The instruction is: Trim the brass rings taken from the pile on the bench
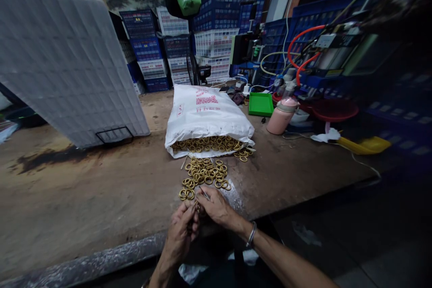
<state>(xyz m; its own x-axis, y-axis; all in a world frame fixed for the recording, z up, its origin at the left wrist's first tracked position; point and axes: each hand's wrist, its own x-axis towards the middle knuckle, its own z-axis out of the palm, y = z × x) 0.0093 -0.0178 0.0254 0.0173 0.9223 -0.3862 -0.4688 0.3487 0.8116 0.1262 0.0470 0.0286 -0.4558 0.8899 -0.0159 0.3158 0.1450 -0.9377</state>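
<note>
My left hand [182, 227] is closed at the table's front edge, fingertips pinched on a small brass ring [196, 206], mostly covered by the fingers. Against it, my right hand [216, 207] is closed around a thin metal tool [204, 193], whose tip points up and left; its kind does not show. Just beyond both hands lies a loose pile of brass rings [205, 172]. Behind the pile, a white woven sack [209, 114] with red print lies on its side, its mouth facing me and full of similar rings.
On the left stands a large pale ribbed panel [67, 67]. To the right are a green tray [261, 104], a pink bottle [282, 116], a yellow scoop [366, 144] and a machine with red hoses [337, 51]. Stacked blue and white crates [216, 40] line the back.
</note>
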